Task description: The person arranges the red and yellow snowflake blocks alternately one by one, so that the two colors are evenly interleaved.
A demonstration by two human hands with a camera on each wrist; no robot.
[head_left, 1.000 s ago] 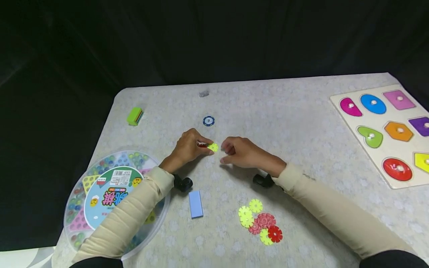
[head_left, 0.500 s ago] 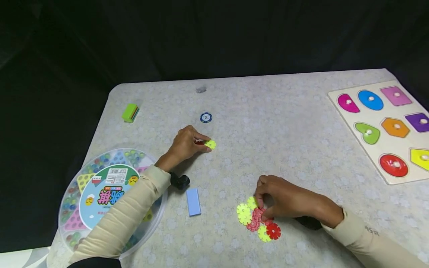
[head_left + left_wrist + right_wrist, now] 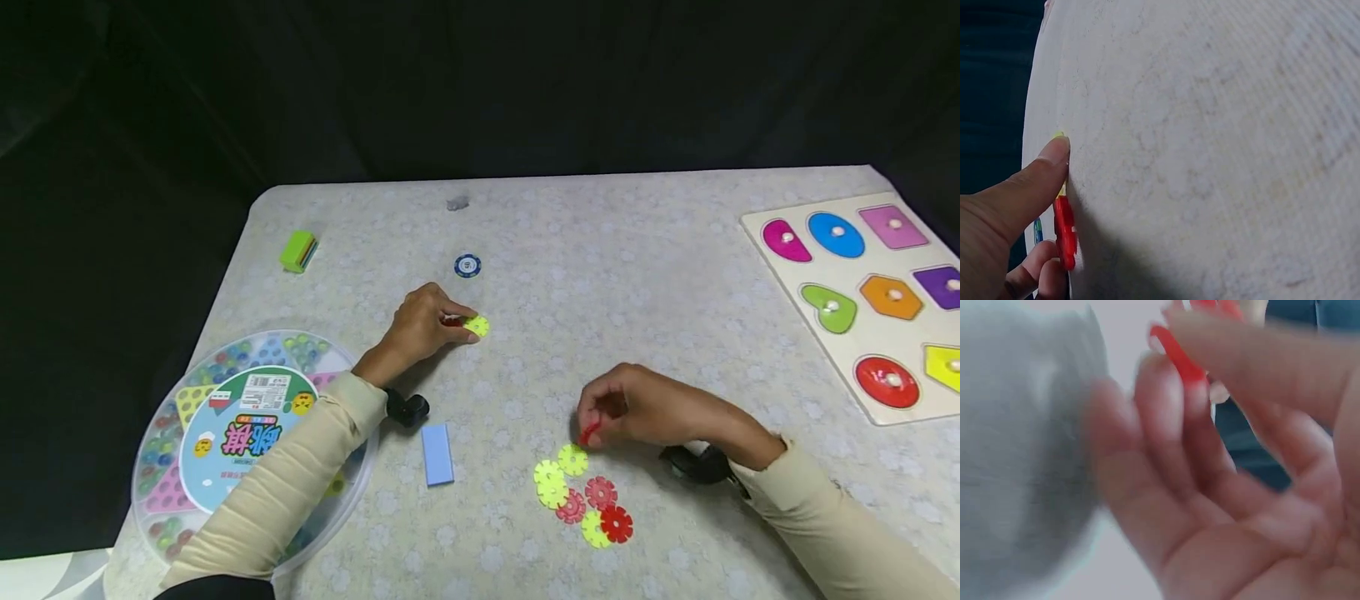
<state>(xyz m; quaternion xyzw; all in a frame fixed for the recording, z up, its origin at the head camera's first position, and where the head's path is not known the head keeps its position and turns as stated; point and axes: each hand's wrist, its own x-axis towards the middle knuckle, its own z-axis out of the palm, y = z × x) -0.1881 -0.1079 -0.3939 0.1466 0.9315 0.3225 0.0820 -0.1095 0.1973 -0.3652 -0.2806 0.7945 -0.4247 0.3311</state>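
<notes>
Over a pale tabletop (image 3: 637, 283), a person's left hand (image 3: 423, 322) pinches 2 toothed discs together, a yellow disc (image 3: 477, 326) and a red disc (image 3: 1065, 232), while the right hand (image 3: 637, 406) grips a 2nd red disc (image 3: 590, 432) just beside a cluster of colored discs (image 3: 571, 506). Partly under the left sleeve (image 3: 281, 492), a round clear case (image 3: 358, 492) contains colored marbles (image 3: 157, 450); its label (image 3: 202, 417) bears large Chinese characters (image 3: 251, 439) (跳棋, upside down to the camera) and a white sticker (image 3: 267, 392), print too small to read.

A yellow disc (image 3: 480, 325) touches a red piece (image 3: 1064, 232), red disc (image 3: 590, 432) apart.
</notes>
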